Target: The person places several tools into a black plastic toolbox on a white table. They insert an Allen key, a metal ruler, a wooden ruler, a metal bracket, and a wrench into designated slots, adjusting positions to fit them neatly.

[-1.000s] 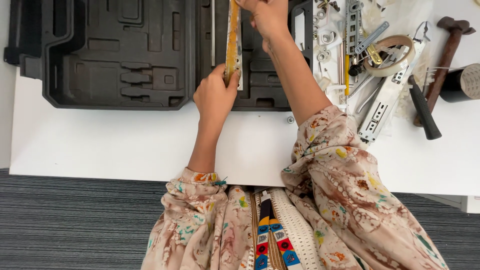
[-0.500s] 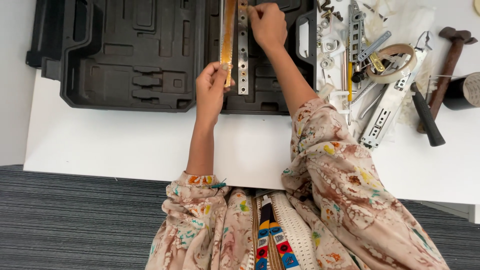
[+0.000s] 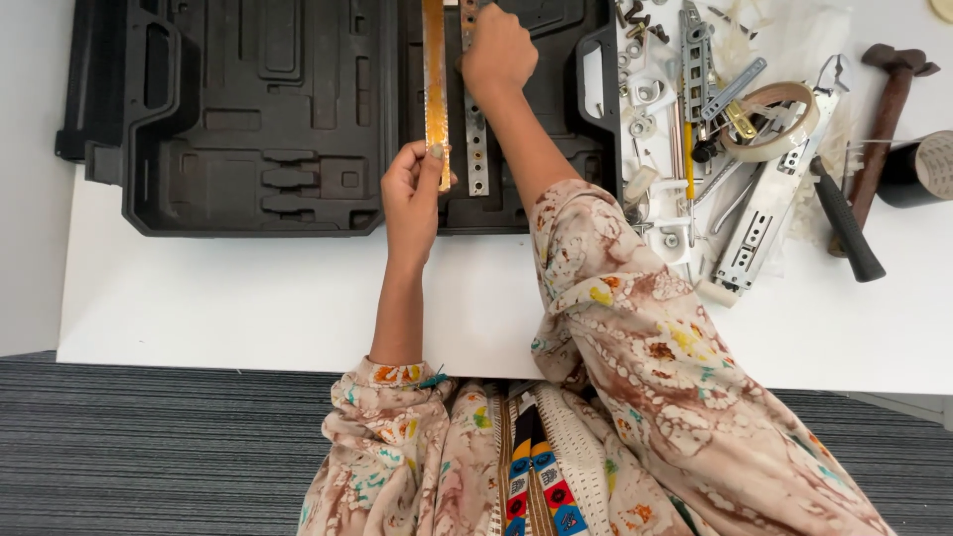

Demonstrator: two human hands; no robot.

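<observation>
The far ends of both long strips run off the top edge of the view, so their full length is hidden, and the fingers of the right hand (image 3: 498,52) curl over the grey perforated metal strip (image 3: 476,149), covering the spot where it is gripped. The left hand (image 3: 412,199) is pinched shut on the near end of the rusty, orange-brown strip (image 3: 435,89), thumb and fingertips clamped on its tip; the right hand is closed around the grey strip higher up. Both strips lie lengthwise, side by side, over the open black moulded case (image 3: 258,119) on the white surface (image 3: 248,298). Compared with half a second ago, the left hand has drawn slightly toward the body and the two strips sit a little farther apart. To the right, a jumble of loose hardware is hard to sort out: a roll of tape (image 3: 769,121), a drawer slide (image 3: 759,223), a wooden-handled hammer (image 3: 886,109) and a black cylinder (image 3: 918,169) cut off by the right edge.
</observation>
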